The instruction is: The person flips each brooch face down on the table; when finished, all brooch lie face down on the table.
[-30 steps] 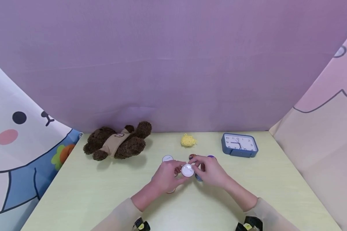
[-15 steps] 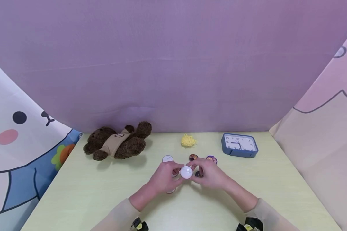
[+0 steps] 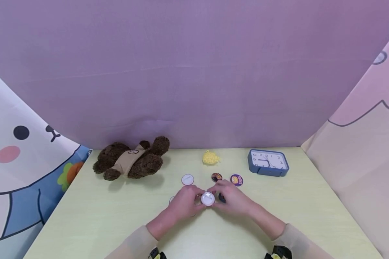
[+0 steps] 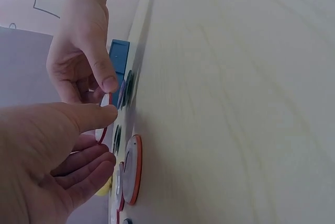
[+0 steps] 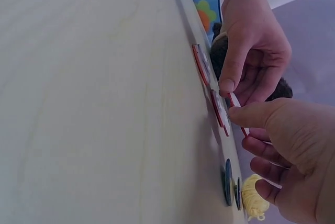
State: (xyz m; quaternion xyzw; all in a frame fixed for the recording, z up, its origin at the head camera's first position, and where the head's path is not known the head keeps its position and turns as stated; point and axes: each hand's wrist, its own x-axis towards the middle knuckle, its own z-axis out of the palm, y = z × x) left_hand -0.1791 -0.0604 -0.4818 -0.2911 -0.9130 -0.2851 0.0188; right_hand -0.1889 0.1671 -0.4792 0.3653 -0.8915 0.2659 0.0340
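Disc (image 3: 208,198), white on its upper face and red along its edge, is held between both hands, raised off the pale table (image 3: 311,201). Its left side is pinched by the left hand (image 3: 183,202) in a narrow grip: the thumb is set against the nearer edge, the index finger against the farther one, and the lower fingers are loosely bent, apart from the disc. The opposite side is pinched likewise by the right hand (image 3: 232,198), with thumb and index finger parted by no more than the disc itself and the other fingers half curled beneath. The tips of the two hands are brought close together at the rim.

Beyond the left hand, a white round piece (image 3: 187,180) is laid flat on the table. Beyond the right hand, a brown picture badge (image 3: 216,177) and a purple badge (image 3: 236,180) can be seen, while a dark badge (image 3: 222,197) is partly covered by that hand. Farther back, a yellow yarn ball (image 3: 210,157) is placed between a brown teddy bear (image 3: 129,161) and a blue clock (image 3: 268,163).
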